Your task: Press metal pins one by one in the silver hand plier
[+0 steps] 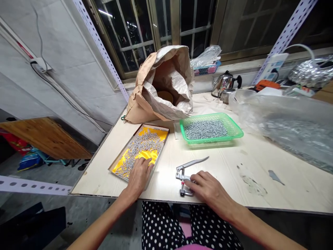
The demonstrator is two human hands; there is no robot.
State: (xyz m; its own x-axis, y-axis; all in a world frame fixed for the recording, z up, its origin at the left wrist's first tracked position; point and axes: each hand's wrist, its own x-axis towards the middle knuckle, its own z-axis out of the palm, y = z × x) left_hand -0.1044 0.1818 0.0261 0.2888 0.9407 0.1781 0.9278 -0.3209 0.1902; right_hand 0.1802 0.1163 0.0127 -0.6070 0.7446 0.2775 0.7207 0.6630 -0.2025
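A shallow tray point(112, 169) with a yellow cloth lining holds many small silvery metal pieces point(145, 140). My left hand point(139, 175) reaches over its near right corner, fingers bent down and drawn together among the pieces; whatever is between the fingertips is hidden. On the table's near side lies a pair of metal hand press pliers point(182, 177) with a spring, a red ring and a curved handle pointing away to the right. My right hand point(206, 187) closes its thumb and fingers on the right side of the pliers' body.
Behind the pliers stands a green plastic basket point(235, 133) full of small metal pieces. A large open paper sack point(140, 104) leans at the back. Clear plastic bags point(291, 114) spread over the right side, near a steel kettle point(223, 85). The table edge point(166, 200) borders my lap.
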